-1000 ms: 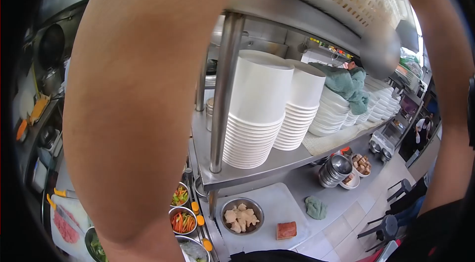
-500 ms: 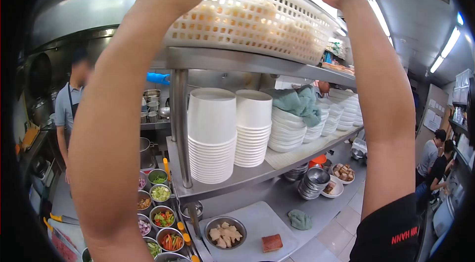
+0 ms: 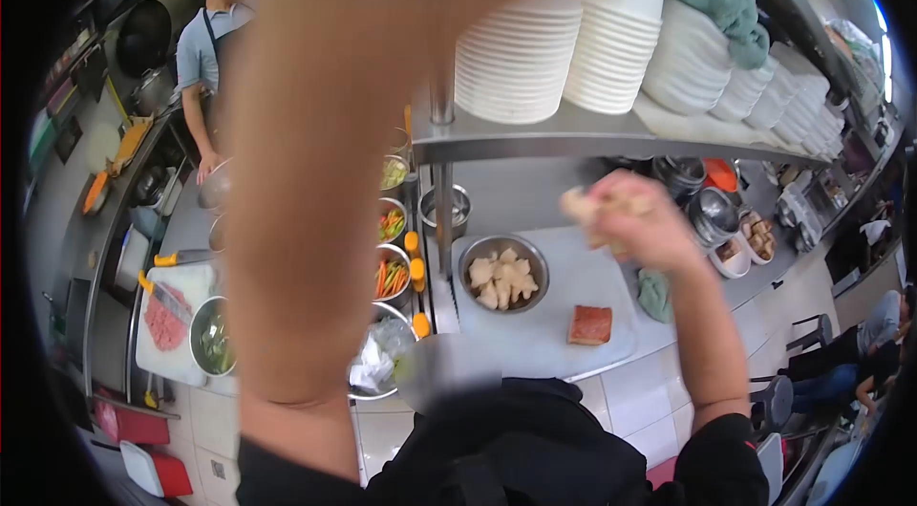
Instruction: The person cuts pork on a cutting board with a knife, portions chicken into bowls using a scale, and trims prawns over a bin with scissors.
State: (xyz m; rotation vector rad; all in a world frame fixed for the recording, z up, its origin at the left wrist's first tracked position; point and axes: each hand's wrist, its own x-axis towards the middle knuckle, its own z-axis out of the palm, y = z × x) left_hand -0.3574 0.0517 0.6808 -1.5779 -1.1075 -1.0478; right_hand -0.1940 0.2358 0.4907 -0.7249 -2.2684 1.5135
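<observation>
My right hand (image 3: 635,219), blurred by motion, is closed round pale food pieces above the white cutting board (image 3: 573,253). A steel bowl (image 3: 503,274) of similar pale pieces stands to its lower left. Below the hand, a block of reddish-brown meat (image 3: 590,324) lies on the board. My left forearm (image 3: 315,172) rises large and blurred across the view and bends right at the top; the left hand itself is beyond the upper edge.
Stacked white bowls (image 3: 521,62) stand on a steel shelf (image 3: 611,138) above the counter. Cut vegetables in bowls (image 3: 391,277) line the left side. A knife lies by minced meat (image 3: 167,320). A co-worker (image 3: 205,57) stands upper left. A green cloth (image 3: 655,296) lies right.
The view has tilted down from the perforated basket on the upper shelf. My right hand has come down from beside that basket with food in it. My left hand has left the view.
</observation>
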